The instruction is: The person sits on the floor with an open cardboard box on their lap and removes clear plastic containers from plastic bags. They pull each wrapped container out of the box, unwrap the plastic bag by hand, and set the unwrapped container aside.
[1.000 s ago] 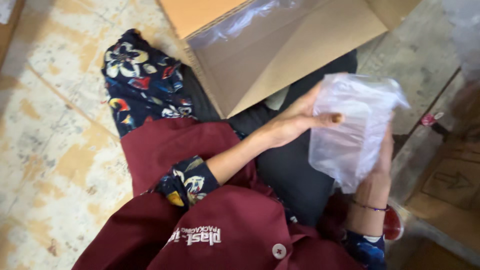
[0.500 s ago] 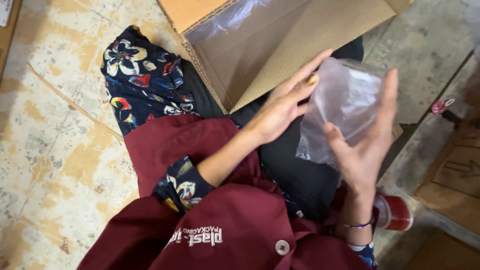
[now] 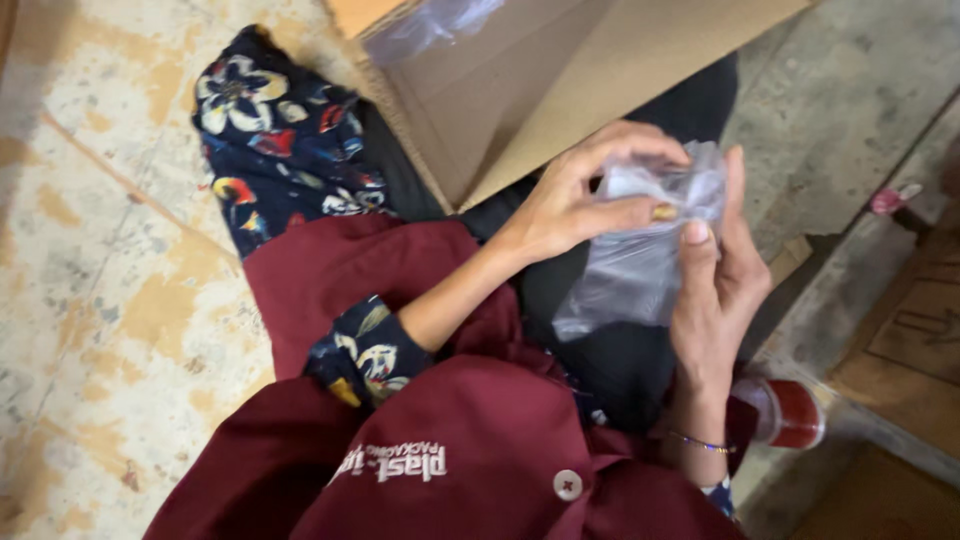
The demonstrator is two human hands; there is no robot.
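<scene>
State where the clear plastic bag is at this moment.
In the head view, the clear plastic bag sits right of centre, pinched between the left hand and right hand, just below the open cardboard box and above the person's lap.

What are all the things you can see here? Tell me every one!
clear plastic bag: one, see-through, crumpled, held between both hands above the lap
cardboard box: one, brown, open, at the top, beyond the knees
plastic liner: one, clear, at the box's top edge
floor: worn, cream and yellow patches, on the left
wooden boards: brown, at the right edge
red and white item: one, low by the right wrist; too unclear to tell what it is
small pink item: one, on the right; too small to tell
bracelet: one, thin, on the right wrist
maroon coat: one, over flowered dark blue clothing
left hand: grips the bag's top
right hand: grips the bag's right side
</scene>
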